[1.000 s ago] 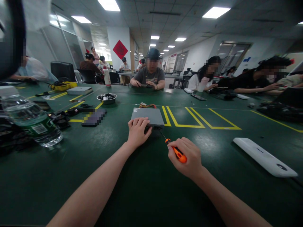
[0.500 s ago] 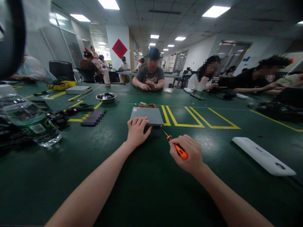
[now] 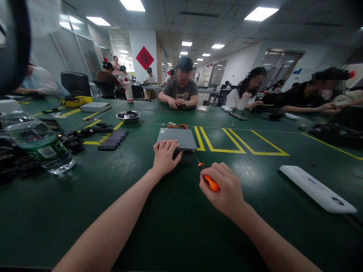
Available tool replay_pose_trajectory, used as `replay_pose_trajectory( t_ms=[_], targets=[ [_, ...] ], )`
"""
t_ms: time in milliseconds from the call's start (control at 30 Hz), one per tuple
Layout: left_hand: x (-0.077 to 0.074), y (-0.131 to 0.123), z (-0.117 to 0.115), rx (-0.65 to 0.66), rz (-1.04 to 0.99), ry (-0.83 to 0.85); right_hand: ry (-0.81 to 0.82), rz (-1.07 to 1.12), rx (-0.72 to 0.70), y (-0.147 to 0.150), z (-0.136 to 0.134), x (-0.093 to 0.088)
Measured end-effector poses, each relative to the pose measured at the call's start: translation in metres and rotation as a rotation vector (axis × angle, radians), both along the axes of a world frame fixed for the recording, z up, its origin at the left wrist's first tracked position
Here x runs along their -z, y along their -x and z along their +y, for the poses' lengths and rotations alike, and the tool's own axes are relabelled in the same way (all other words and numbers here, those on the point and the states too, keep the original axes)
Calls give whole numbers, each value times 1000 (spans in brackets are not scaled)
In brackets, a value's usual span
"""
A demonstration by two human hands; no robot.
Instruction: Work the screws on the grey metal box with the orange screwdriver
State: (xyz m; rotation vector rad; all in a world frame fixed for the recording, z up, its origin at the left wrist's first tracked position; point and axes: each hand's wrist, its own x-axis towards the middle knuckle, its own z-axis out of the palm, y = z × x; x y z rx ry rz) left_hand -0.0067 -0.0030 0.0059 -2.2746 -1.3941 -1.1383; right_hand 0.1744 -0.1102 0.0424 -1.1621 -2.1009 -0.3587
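A grey metal computer power supply (image 3: 181, 138) lies on the green table, with a bundle of coloured wires (image 3: 177, 125) at its far side. Over its near left edge rests my left hand (image 3: 166, 158), fingers on the top and thumb against the front face, gripping it. My right hand (image 3: 222, 185) is closed around the orange and black handle of a screwdriver (image 3: 210, 183). The thin shaft points up and left at the supply's front right corner. Whether the tip touches a screw there is too small to tell.
At left stand a water bottle (image 3: 39, 145) and a phone (image 3: 112, 139). A metal bowl (image 3: 128, 117) holds dark small parts. A white oblong device (image 3: 316, 189) lies at right. Yellow tape (image 3: 221, 151) marks the table. Across it sits a person (image 3: 181, 88); others work farther off.
My right hand and the screwdriver have shifted slightly left, and the handle has turned in the grip. My left hand stays on the power supply.
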Motion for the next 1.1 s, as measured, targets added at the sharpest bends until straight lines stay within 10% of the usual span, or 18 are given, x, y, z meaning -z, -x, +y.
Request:
replay_pose_trajectory(
  t_ms=[433, 767, 1100],
  targets=[
    [3, 0, 3, -5, -5, -36, 179, 109, 225, -6, -3, -11],
    [3, 0, 3, 6, -11, -59, 192, -131, 48, 4, -7, -8],
    [4, 1, 4, 11, -16, -35, 212, 92, 138, -5, -3, -7]
  ],
)
